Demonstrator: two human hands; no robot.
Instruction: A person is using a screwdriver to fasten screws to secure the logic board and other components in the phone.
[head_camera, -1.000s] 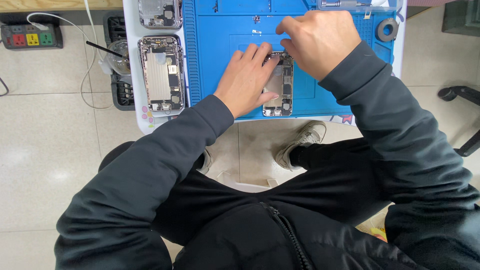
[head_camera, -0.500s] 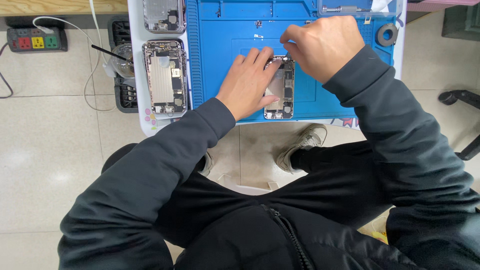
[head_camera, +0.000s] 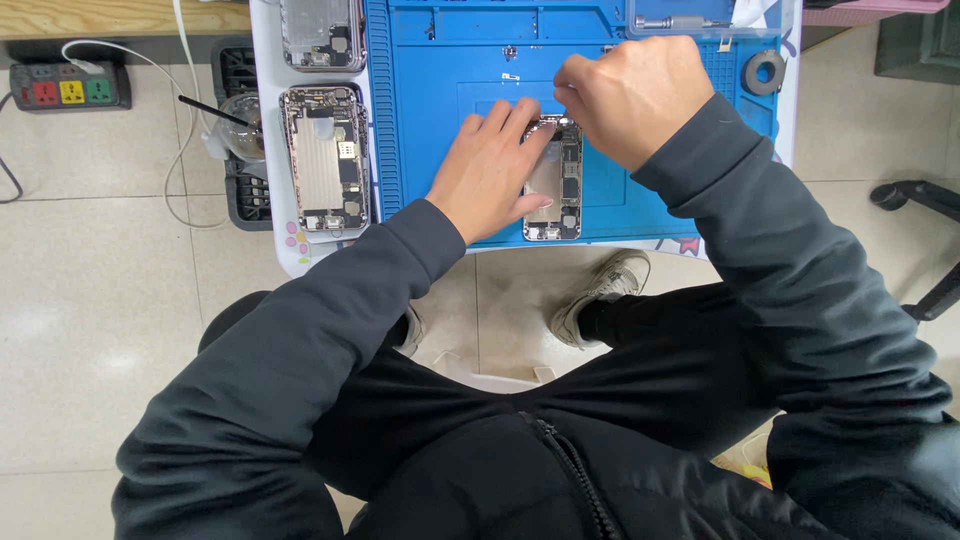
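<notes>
White worktop (head_camera: 268, 150) with blue repair mat (head_camera: 440, 60). Left hand (head_camera: 488, 170) flat, pressing opened phone (head_camera: 556, 195) down; right hand (head_camera: 630, 100) curled at its top edge, pinch unclear. Two more opened phones (head_camera: 325, 155) left of hands.

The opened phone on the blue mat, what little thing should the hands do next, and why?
Probably keep the left hand pressed flat on the opened phone while the right hand works at its top edge. The right fingertips are pinched just above that end, and the phone lies loose on the blue mat, so it could slide. What the fingers pinch is too small to tell.
</notes>
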